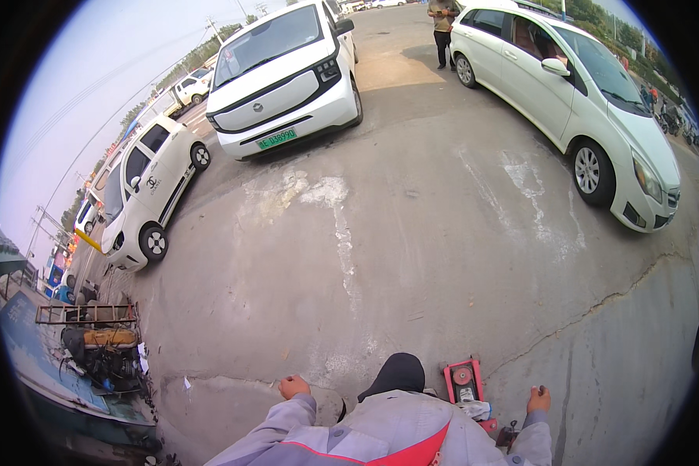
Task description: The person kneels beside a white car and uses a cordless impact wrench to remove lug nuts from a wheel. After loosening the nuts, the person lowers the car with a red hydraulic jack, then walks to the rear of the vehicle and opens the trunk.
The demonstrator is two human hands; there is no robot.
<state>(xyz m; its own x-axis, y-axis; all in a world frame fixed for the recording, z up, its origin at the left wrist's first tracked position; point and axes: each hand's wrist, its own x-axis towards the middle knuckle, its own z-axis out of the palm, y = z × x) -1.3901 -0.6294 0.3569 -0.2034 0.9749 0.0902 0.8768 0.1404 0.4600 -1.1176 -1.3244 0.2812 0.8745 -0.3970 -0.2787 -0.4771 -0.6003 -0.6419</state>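
My left hand (293, 386) hangs low in front of me with its fingers curled in; nothing sticks out of it. At the lower right my right hand (539, 399) is held away from my body, fingers bent together; whether anything small lies within them is hidden. Neither hand touches any object outside it. Between my body and the right hand, a red floor jack (462, 378) stands on the ground, partly covered by my grey sleeve and jacket (400, 423). A black rounded shape (400, 373) shows just ahead of the jacket.
A white van (287, 85) faces me, with a small white car (151, 182) to its left and a white car (555, 85) at the right. A person (443, 23) stands behind that car. Dark machine parts and a rusty metal frame (85, 313) lie at the left. Cracked concrete (412, 256) stretches ahead.
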